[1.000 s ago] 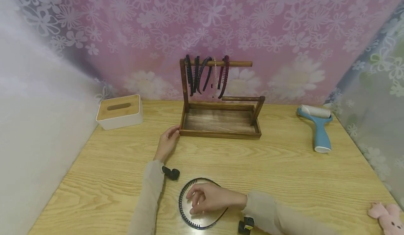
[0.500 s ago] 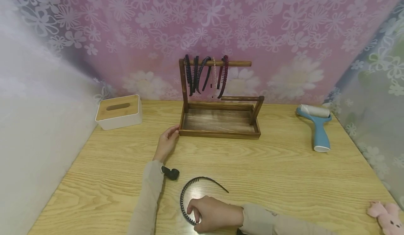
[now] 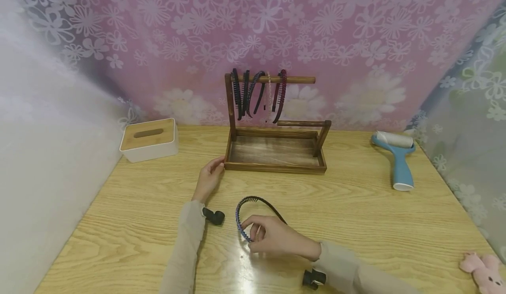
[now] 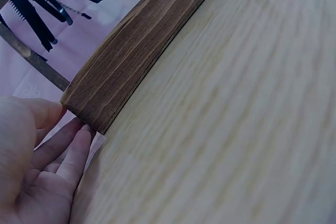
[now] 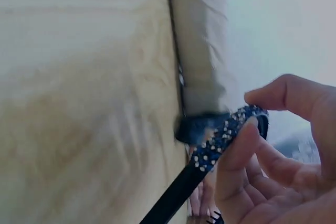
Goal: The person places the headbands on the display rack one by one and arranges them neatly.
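Observation:
In the head view my right hand [image 3: 276, 237] pinches a headband [image 3: 238, 217] with dark comb teeth, above the table. The right wrist view shows the headband's dark blue, rhinestone-studded part [image 5: 223, 139] between thumb and fingers; a plain black end extends down-left. My left hand [image 3: 208, 180] holds the left front corner of a dark wooden stand [image 3: 276, 168]. Up close, thumb and fingertips of the left hand [image 4: 50, 156] meet the end of the stand's tray wall [image 4: 126, 56]. Several headbands hang on the upper bar [image 3: 300, 80], one of them dark red [image 3: 282, 94].
A white tissue box [image 3: 152, 151] with a wooden lid stands on the left. At the right lies a blue lint roller [image 3: 401, 164], and a pink plush toy [image 3: 488, 274] is near the front right corner. The stand's lower bar [image 3: 302, 123] ends in a short post.
The headband lay flat on the table; my right hand has taken hold of its near side, lifted it and moved it forward. My left hand stays at the stand's corner.

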Demonstrator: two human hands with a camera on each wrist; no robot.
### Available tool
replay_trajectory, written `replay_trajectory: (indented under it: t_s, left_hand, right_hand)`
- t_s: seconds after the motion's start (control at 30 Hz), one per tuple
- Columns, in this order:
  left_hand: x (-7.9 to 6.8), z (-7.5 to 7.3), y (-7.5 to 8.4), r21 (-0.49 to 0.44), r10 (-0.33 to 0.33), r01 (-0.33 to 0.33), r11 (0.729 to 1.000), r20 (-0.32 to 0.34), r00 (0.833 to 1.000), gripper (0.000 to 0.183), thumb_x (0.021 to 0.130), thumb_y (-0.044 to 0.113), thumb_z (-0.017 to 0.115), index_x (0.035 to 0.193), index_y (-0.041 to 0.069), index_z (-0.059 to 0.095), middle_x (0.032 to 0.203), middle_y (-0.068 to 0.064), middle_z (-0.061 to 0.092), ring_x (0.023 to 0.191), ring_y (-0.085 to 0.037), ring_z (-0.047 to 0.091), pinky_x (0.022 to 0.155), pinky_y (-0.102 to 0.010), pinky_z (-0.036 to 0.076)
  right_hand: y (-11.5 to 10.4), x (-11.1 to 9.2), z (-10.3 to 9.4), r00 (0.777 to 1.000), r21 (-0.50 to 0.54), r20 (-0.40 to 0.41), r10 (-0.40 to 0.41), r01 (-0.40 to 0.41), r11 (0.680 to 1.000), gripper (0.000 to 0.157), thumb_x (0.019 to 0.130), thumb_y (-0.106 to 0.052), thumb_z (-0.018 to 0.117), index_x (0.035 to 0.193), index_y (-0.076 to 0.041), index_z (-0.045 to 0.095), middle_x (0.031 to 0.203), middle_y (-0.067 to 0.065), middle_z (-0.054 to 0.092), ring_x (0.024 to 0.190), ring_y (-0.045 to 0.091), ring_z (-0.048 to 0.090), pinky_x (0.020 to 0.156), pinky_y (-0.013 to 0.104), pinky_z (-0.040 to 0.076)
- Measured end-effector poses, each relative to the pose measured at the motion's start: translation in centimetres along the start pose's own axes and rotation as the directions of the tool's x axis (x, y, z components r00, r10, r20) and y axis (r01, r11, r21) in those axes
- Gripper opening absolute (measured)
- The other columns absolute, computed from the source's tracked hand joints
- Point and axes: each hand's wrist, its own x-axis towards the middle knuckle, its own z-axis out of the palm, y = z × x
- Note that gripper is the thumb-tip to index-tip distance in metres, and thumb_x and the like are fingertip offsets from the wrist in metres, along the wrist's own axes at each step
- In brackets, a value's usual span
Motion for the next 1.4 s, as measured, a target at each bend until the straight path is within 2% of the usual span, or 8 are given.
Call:
replay_trajectory:
  t_s: [0.2,0.4,0.53,0.8,1.03,1.17,1.33,1.4]
  left_hand:
    - [0.0,0.0,0.0,-0.016,0.006,-0.006,1.0,0.01,1.0,0.037,0.103,0.018,0.049,0.138,0.005,0.054,0.144,-0.015,0.052,0.133,-0.029,0.05,0.115,-0.042,0.038]
    - [0.1,0.1,-0.1,-0.003,-0.007,0.007,1.0,0.003,1.0,0.036,0.103,0.016,0.048,0.137,0.006,0.054,0.143,-0.013,0.053,0.131,-0.027,0.051,0.113,-0.039,0.041]
    - [0.2,0.1,-0.2,0.0,-0.007,0.007,1.0,-0.001,1.0,0.035,0.103,0.015,0.048,0.137,0.007,0.055,0.142,-0.013,0.054,0.13,-0.027,0.052,0.112,-0.039,0.042]
    - [0.2,0.0,-0.2,-0.031,-0.008,0.008,0.999,0.012,1.0,0.036,0.103,0.015,0.049,0.137,0.005,0.054,0.143,-0.014,0.053,0.13,-0.028,0.051,0.112,-0.04,0.042]
    - [0.1,0.2,0.1,-0.005,-0.007,0.007,1.0,0.006,1.0,0.036,0.103,0.015,0.048,0.137,0.004,0.054,0.142,-0.014,0.053,0.129,-0.028,0.053,0.111,-0.039,0.043]
    - [0.0,0.1,0.2,-0.001,0.001,-0.001,1.0,0.009,1.0,0.036,0.103,0.015,0.048,0.137,0.005,0.054,0.142,-0.015,0.053,0.129,-0.029,0.053,0.111,-0.041,0.043]
    - [-0.1,0.1,0.1,0.006,0.005,-0.005,1.0,0.001,1.0,0.035,0.104,0.016,0.048,0.137,0.006,0.055,0.143,-0.013,0.053,0.129,-0.028,0.053,0.111,-0.04,0.043]
    - [-0.1,0.1,0.1,0.007,0.004,-0.004,1.0,0.005,1.0,0.036,0.104,0.016,0.048,0.137,0.006,0.054,0.143,-0.013,0.053,0.129,-0.028,0.053,0.111,-0.04,0.043]
  right_hand:
    - [0.4,-0.3,-2.8,0.991,0.087,-0.123,0.052,-0.042,0.995,0.044,0.084,-0.007,0.068,0.126,0.001,0.059,0.092,0.007,0.062,0.075,0.008,0.058,0.062,0.02,0.05]
    - [0.7,-0.6,-5.5,0.96,0.207,-0.243,0.136,-0.085,0.975,0.049,0.089,-0.007,0.064,0.134,0.008,0.05,0.098,0.012,0.061,0.072,0.006,0.055,0.055,0.02,0.046]
    - [1.0,-0.9,-7.1,0.933,0.307,-0.284,0.221,-0.13,0.943,0.055,0.092,-0.01,0.062,0.14,0.009,0.043,0.101,0.009,0.061,0.07,0.003,0.054,0.058,0.021,0.048]
    - [1.6,-2.0,-9.9,0.885,0.365,-0.359,0.297,-0.16,0.917,0.057,0.096,-0.019,0.06,0.144,0.004,0.039,0.104,-0.005,0.059,0.079,0.002,0.056,0.069,0.025,0.053]
    - [1.1,-2.8,-13.7,0.838,0.362,-0.479,0.26,-0.082,0.929,0.063,0.099,-0.024,0.058,0.149,0.002,0.031,0.099,-0.018,0.058,0.079,-0.002,0.059,0.071,0.021,0.053]
    - [0.3,-3.2,-16.1,0.806,0.376,-0.545,0.231,-0.012,0.927,0.065,0.098,-0.026,0.06,0.15,0.0,0.031,0.098,-0.018,0.057,0.076,-0.001,0.059,0.068,0.018,0.052]
    - [-0.4,-3.5,-18.5,0.76,0.434,-0.621,0.192,0.129,0.892,0.05,0.095,-0.02,0.064,0.139,-0.009,0.045,0.098,-0.012,0.057,0.076,0.001,0.06,0.066,0.016,0.052]
    - [-0.8,-3.7,-19.3,0.747,0.438,-0.642,0.173,0.172,0.882,0.048,0.094,-0.018,0.065,0.138,-0.01,0.046,0.1,-0.011,0.056,0.077,0.001,0.06,0.066,0.015,0.052]
